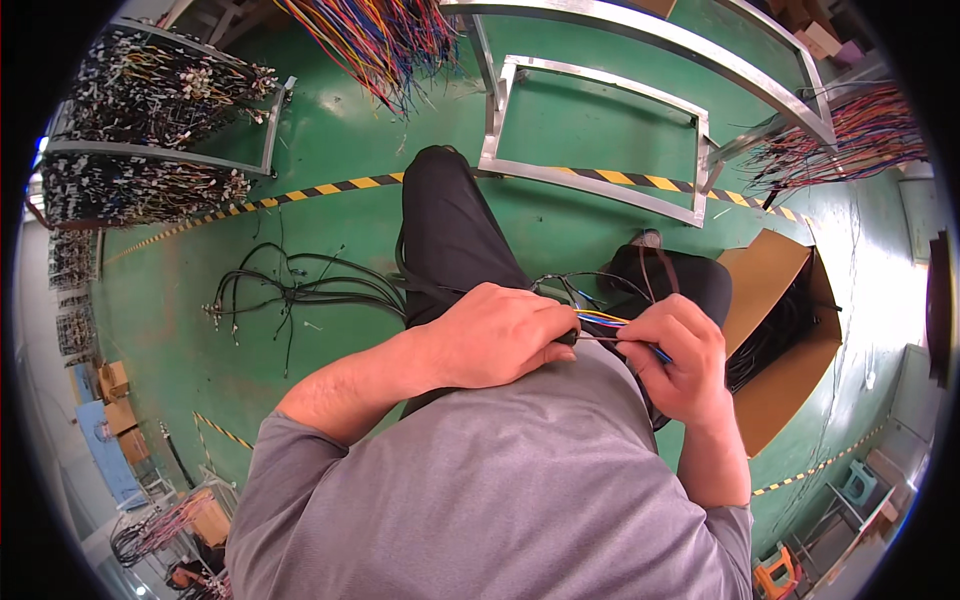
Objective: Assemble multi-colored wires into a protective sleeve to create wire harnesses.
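Coloured wires [598, 317]: likely light, bendy; best held beside black end-piece [570, 337].
Left hand [505, 335]: closed around black end-piece.
Right hand [678, 350]: pinching thin rod [602, 339], right of black end-piece.

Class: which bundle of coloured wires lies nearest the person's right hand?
The thin bundle with yellow and blue wires, between the left hand and right hand; larger ones, like the top bundle and upper-right bundle, sit away from both hands.

Out they stretched, yellow and blue wires [600, 318], bunched sideways; a thin rod [602, 339] ran alongside, meeting a black piece [568, 338]!
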A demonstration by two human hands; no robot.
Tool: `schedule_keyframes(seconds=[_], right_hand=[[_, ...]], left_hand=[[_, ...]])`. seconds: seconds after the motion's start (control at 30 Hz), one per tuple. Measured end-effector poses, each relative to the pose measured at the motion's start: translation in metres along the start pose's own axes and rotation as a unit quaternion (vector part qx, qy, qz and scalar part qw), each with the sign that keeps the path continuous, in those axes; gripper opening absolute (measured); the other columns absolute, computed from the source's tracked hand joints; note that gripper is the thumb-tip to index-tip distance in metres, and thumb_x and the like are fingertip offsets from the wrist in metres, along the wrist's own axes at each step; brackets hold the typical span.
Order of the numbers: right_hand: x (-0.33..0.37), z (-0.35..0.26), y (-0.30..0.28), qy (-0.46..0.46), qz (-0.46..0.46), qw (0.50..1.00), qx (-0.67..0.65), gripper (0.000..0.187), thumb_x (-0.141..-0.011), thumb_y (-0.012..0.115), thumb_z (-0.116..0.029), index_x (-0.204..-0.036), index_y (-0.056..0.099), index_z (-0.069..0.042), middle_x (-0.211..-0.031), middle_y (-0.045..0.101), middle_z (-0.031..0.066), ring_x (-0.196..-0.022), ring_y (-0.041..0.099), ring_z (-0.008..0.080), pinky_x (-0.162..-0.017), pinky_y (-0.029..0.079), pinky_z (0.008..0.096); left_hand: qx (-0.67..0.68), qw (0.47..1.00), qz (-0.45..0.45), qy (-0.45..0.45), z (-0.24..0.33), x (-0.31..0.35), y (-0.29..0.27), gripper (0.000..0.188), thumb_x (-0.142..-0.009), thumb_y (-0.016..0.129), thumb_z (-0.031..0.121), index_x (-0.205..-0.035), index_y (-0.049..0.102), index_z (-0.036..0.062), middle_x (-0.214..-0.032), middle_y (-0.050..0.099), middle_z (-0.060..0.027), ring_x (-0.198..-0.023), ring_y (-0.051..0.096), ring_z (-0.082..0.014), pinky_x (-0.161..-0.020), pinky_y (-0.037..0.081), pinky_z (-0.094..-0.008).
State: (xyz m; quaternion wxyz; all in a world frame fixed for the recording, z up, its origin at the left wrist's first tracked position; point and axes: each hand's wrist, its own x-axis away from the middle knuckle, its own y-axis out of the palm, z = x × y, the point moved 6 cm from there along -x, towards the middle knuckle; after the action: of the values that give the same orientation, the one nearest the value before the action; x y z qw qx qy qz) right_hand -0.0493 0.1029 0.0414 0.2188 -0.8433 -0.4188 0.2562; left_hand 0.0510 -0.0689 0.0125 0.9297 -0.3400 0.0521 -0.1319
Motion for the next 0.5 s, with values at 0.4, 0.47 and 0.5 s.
schedule_keyframes(seconds=[0.4,0.47,0.5], right_hand=[[-0.004,0.006,-0.005,-0.086,-0.016,0.996,0.032,0.021,-0.075,0.087,-0.004,-0.094,0.077,-0.006,-0.077,0.067,0.005,-0.072,0.066,0.0263,-0.079,0.055,0.045],[-0.002,0.002,-0.006,-0.085,-0.005,0.996,0.039,0.02,-0.074,0.087,-0.004,-0.091,0.076,-0.007,-0.076,0.067,0.0045,-0.071,0.065,0.026,-0.075,0.054,0.0435],[-0.003,-0.004,0.0,-0.084,-0.018,0.996,0.031,0.02,-0.073,0.086,-0.003,-0.09,0.076,-0.007,-0.076,0.067,0.0043,-0.07,0.065,0.0261,-0.072,0.053,0.0428]], left_hand=[[-0.017,1.0,-0.005,-0.009,-0.003,0.002,0.0,0.024,-0.094,0.079,0.027,-0.101,0.067,0.007,-0.092,0.074,-0.0085,-0.088,0.074,-0.0319,-0.073,0.058,-0.0438],[-0.016,1.0,-0.013,-0.008,-0.003,0.0,0.003,0.024,-0.095,0.079,0.027,-0.1,0.067,0.007,-0.092,0.074,-0.0085,-0.087,0.073,-0.032,-0.072,0.057,-0.044],[-0.008,1.0,-0.009,0.002,-0.001,-0.002,0.005,0.024,-0.094,0.079,0.027,-0.1,0.067,0.007,-0.091,0.074,-0.0079,-0.086,0.073,-0.0317,-0.072,0.057,-0.044]])
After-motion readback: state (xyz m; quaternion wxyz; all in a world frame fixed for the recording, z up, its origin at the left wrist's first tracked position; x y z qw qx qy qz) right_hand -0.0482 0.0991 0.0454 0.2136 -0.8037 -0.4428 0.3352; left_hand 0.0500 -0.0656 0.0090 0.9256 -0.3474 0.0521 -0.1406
